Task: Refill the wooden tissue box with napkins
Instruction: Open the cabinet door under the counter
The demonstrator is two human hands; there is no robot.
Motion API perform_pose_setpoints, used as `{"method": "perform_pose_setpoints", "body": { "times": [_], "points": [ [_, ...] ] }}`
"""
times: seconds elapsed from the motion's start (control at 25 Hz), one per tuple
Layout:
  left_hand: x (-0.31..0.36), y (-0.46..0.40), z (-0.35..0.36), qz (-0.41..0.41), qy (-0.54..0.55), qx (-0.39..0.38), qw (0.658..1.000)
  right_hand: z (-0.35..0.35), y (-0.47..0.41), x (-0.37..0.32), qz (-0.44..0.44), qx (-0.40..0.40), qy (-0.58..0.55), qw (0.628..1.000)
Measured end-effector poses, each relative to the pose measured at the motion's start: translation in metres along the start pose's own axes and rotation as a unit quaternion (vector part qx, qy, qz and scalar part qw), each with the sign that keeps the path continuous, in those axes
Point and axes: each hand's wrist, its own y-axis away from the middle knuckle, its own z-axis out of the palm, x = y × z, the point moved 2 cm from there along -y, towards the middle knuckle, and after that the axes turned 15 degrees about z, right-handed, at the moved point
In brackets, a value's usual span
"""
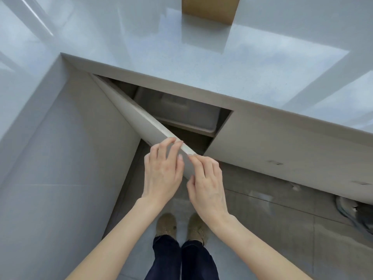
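Observation:
The wooden tissue box stands at the far edge of the grey counter, cut off by the top of the view. Below the counter a white cabinet door hangs partly open. My left hand rests its fingers on the door's free top corner. My right hand pinches the same edge from the right side. Inside the cabinet sits a translucent grey plastic bin with a lid. No napkins are visible.
The glossy grey counter runs in an L around me, with a tall white panel on my left. My feet in tan slippers stand on grey floor tiles. A crumpled grey object lies on the floor at the right.

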Motion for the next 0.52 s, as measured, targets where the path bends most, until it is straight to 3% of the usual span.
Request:
{"method": "perform_pose_setpoints", "body": {
  "times": [0.52],
  "points": [
    [-0.050, 0.097, -0.063, -0.127, 0.082, -0.004, 0.989, 0.028, 0.086, -0.065, -0.169, -0.115, -0.066, 0.977]
  ]
}}
